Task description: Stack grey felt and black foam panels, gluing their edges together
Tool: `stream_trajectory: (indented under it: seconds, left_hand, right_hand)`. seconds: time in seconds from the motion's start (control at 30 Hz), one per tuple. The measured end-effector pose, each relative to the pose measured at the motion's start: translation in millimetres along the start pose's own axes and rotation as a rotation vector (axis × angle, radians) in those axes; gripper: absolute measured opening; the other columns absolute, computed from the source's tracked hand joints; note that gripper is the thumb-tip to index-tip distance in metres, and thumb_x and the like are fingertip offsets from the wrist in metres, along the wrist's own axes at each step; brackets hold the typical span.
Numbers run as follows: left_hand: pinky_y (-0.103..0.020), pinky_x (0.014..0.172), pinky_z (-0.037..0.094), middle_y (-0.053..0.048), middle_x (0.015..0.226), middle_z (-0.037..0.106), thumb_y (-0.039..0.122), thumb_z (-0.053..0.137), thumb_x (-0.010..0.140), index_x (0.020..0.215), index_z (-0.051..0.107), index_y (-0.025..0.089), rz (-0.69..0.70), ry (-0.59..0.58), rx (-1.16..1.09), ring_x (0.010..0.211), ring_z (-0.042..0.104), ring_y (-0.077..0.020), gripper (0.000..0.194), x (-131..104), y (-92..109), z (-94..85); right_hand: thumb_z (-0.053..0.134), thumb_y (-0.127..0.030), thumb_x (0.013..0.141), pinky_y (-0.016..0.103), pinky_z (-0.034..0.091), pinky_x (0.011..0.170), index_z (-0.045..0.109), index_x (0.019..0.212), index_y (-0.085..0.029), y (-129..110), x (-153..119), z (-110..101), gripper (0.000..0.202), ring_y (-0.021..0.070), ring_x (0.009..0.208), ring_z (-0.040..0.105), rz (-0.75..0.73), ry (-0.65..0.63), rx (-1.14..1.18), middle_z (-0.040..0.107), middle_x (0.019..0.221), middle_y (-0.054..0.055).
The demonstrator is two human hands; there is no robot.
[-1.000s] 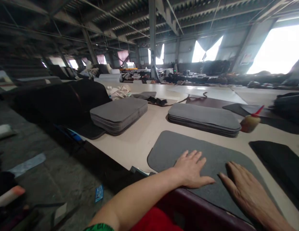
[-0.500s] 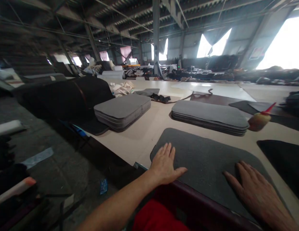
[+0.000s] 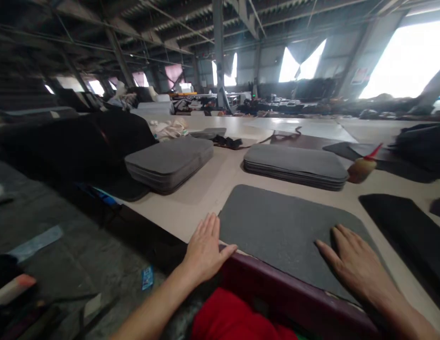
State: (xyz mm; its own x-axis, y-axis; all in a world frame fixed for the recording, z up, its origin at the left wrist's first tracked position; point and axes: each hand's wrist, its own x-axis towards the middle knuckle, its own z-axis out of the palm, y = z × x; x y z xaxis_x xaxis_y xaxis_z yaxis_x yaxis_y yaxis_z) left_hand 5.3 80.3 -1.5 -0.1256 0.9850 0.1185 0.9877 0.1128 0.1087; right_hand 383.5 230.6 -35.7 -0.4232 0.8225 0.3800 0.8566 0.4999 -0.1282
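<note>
A grey sheet with rounded corners [image 3: 276, 222] lies flat at the front edge of the pale table [image 3: 191, 208]. My left hand [image 3: 205, 245] is at the sheet's left edge, fingers stretched forward and lying together, thumb out to the right, nothing held. On the sheet's right part rests my right hand [image 3: 356, 259], palm down, with its thumb apart and nothing in it. Behind the sheet is a stack of grey pieces [image 3: 294, 163]; a thicker stack [image 3: 170, 160] stands to its left. A yellowish bottle with a red tip [image 3: 362, 169] is beside the right stack.
Black pieces [image 3: 407, 231] lie at the right. A dark covered roll [image 3: 120, 137] is at the left, near whitish cloth [image 3: 170, 128]. Black strips [image 3: 227, 141] lie behind the stacks. A maroon edge [image 3: 276, 288] runs along the front.
My left hand has moved left, off the sheet's surface to its left edge. My right hand still rests on the sheet. The view has turned slightly right.
</note>
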Motion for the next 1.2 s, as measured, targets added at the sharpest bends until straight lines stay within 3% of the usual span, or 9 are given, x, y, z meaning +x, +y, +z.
stream_trajectory:
  seconds: [0.07,0.13,0.23,0.37,0.57,0.77,0.97,1.07,1.2]
  left_hand:
    - [-0.051,0.124,0.027,-0.022,0.161,0.026,0.068,0.039,0.093,0.150,0.035,0.001,0.021,0.037,-0.003,0.151,0.022,-0.0335,0.088,-5.9,-12.1,2.5]
    - [-0.053,0.121,0.031,-0.021,0.157,0.035,0.064,0.035,0.096,0.147,0.041,0.004,0.031,0.071,-0.056,0.148,0.031,-0.0337,0.079,-9.6,-28.4,1.2]
    - [-0.059,0.119,0.032,-0.020,0.152,0.044,0.060,0.028,0.098,0.141,0.047,0.009,0.068,0.263,-0.168,0.144,0.037,-0.0362,0.069,-5.4,-50.3,-10.9]
    - [-0.061,0.121,0.029,-0.001,0.153,0.044,0.058,0.033,0.098,0.138,0.047,0.029,0.223,0.300,-0.273,0.144,0.035,-0.0357,0.051,15.9,-35.7,-30.5]
    - [-0.050,0.121,0.034,-0.006,0.149,0.051,0.054,0.036,0.101,0.135,0.056,0.021,0.632,0.075,-0.291,0.146,0.035,-0.0275,0.052,50.2,87.5,-37.6]
    - [-0.047,0.123,0.027,-0.008,0.155,0.045,0.050,0.041,0.101,0.144,0.049,0.017,0.927,-0.139,-0.222,0.149,0.029,-0.0266,0.055,84.7,191.5,-22.5]
    - [-0.051,0.123,0.022,-0.008,0.160,0.035,0.061,0.040,0.098,0.151,0.039,0.020,0.967,-0.155,-0.180,0.150,0.026,-0.0278,0.067,103.5,210.4,13.9]
    - [-0.051,0.123,0.023,-0.007,0.160,0.035,0.062,0.039,0.098,0.150,0.042,0.021,0.964,-0.146,-0.188,0.150,0.026,-0.0278,0.066,103.0,209.1,16.3]
    - [-0.048,0.123,0.024,-0.007,0.159,0.037,0.060,0.040,0.098,0.148,0.044,0.021,0.955,-0.137,-0.206,0.149,0.029,-0.0264,0.064,102.0,200.9,13.7]
  right_hand:
    - [0.041,-0.061,0.088,0.058,0.035,0.114,0.062,0.127,-0.004,-7.1,3.5,-25.7,0.072,0.0429,0.133,0.046,0.182,-0.014,0.189,0.054,0.139,0.027]
    - [0.048,-0.063,0.089,0.054,0.040,0.113,0.060,0.133,-0.015,-6.1,2.3,-58.4,0.067,0.0370,0.131,0.051,0.378,-0.012,0.471,0.058,0.139,0.017]
    - [0.053,-0.059,0.093,0.047,0.047,0.107,0.064,0.125,-0.026,5.9,-8.7,-104.1,0.047,0.0295,0.126,0.057,0.557,0.262,0.874,0.064,0.133,0.007]
    - [0.054,-0.052,0.094,0.043,0.055,0.096,0.068,0.108,-0.019,24.8,-22.1,-128.9,0.038,0.0276,0.120,0.061,0.621,0.444,1.028,0.068,0.122,0.011]
    - [0.048,-0.034,0.096,0.040,0.050,0.098,0.071,0.113,-0.021,43.4,-6.4,-99.4,0.032,0.0259,0.109,0.064,0.450,0.051,0.488,0.071,0.117,0.008]
    - [0.044,-0.022,0.095,0.033,0.046,0.098,0.071,0.111,-0.015,48.0,13.5,-55.3,0.032,0.0232,0.106,0.063,0.297,-0.001,0.301,0.069,0.117,0.013]
    - [0.026,-0.036,0.102,0.034,0.050,0.093,0.062,0.129,-0.015,59.9,9.2,-35.4,0.050,0.0227,0.110,0.062,0.458,0.136,0.319,0.067,0.124,0.012]
    - [0.026,-0.035,0.101,0.037,0.051,0.090,0.062,0.128,-0.016,65.5,8.1,-33.5,0.049,0.0249,0.108,0.063,0.522,0.172,0.272,0.067,0.122,0.013]
    - [0.038,-0.029,0.099,0.039,0.042,0.104,0.068,0.115,-0.017,62.5,11.0,-31.3,0.036,0.0262,0.116,0.057,0.404,0.120,0.182,0.066,0.122,0.013]
